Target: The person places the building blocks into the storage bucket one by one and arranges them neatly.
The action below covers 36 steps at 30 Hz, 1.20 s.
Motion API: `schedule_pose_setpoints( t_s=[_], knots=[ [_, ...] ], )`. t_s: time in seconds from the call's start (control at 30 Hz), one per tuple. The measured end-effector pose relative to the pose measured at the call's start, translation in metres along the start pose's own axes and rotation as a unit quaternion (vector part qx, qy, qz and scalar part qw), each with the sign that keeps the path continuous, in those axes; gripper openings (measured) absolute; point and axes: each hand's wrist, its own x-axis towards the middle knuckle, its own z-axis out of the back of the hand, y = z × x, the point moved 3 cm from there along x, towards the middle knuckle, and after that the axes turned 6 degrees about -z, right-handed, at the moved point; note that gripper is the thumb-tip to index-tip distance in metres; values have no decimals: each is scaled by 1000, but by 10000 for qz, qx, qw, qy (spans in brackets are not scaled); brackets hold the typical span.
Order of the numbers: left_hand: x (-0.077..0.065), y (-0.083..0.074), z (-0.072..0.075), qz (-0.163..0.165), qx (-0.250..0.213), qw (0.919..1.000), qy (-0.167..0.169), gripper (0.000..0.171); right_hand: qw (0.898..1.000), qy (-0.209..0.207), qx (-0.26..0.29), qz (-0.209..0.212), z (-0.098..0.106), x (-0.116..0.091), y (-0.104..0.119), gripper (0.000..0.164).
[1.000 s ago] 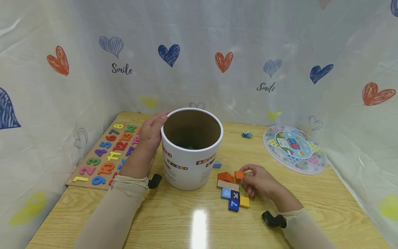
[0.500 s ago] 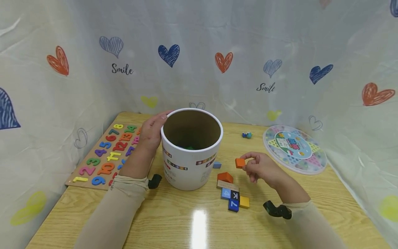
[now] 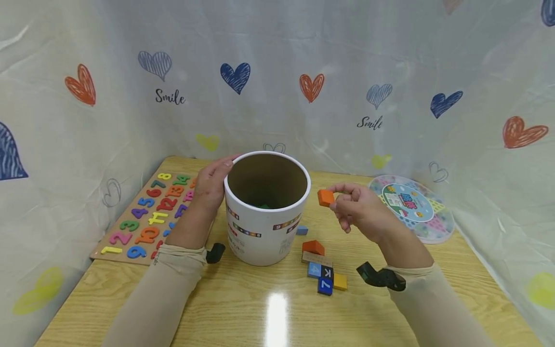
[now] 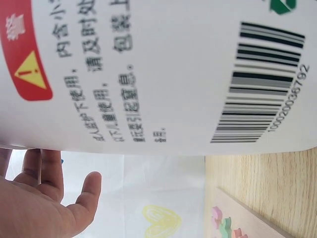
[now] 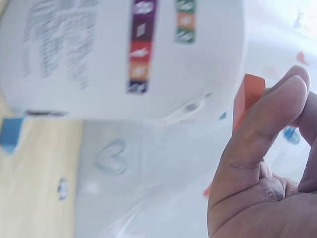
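A tall white bucket (image 3: 264, 241) stands upright, its mouth open toward me and a few green pieces (image 3: 263, 206) deep inside. My left hand (image 3: 210, 185) holds its left side at the rim; in the left wrist view the little finger sticks out free. To the right of the rim, my right hand (image 3: 362, 212) pinches an orange block (image 3: 325, 197) between thumb and index finger, raised above the table. On the table below lie an orange roof-shaped block (image 3: 313, 247), a plain wooden block (image 3: 317, 259), number and letter tiles (image 3: 325, 285) and a yellow block (image 3: 340, 281).
A number puzzle board (image 3: 123, 258) lies left of the bucket. A blue block (image 3: 302, 230) sits close to the bucket's right side. At the back right is a round star-patterned game board (image 3: 427, 229), partly behind my right hand. A heart-printed sheet (image 3: 269, 120) hangs behind the table (image 3: 243, 303).
My right hand has lifted the orange block off the table and carried it up and away, to the right of the bucket's rim. The left hand and bucket have stayed put.
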Motion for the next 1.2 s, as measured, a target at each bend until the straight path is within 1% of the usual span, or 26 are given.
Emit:
schedule_pose_setpoints(
  t_s=[0.13,0.2,0.27,0.4,0.47,0.63,0.7,0.83,0.93,1.0,1.1,1.2],
  knots=[
    [4,14,3,8,-89,9999,-48,38,9994,65,174,279,-18,8,25,36],
    [7,21,4,-15,-149,9999,-73,38,9993,57,150,341,-26,13,35,36],
    [8,25,3,-35,-169,9998,-83,38,9994,24,111,328,-33,18,42,36],
    [8,25,0,-82,-225,9997,-37,38,9995,-20,71,291,-40,25,48,38],
    [7,20,-1,-87,-239,9997,-1,38,9996,-34,50,270,-41,29,49,38],
    [1,3,-5,-95,-229,9997,68,38,9997,-69,-65,230,-44,34,52,37],
    [0,1,-5,-91,-191,9997,81,38,9996,-59,-85,247,-45,35,53,37],
    [3,11,-2,-52,-215,9997,42,38,9995,-10,-56,321,-47,35,53,37],
    [7,21,0,-93,-276,9996,-21,38,9993,8,31,375,-44,34,51,36],
    [8,23,1,-157,-271,9995,-56,38,9992,5,61,407,-41,31,48,36],
    [9,24,2,-257,-271,9993,-81,38,9991,-8,72,429,-34,25,38,38],
    [9,22,2,-292,-260,9992,-96,38,9993,11,47,372,-26,18,19,38]
  ],
)
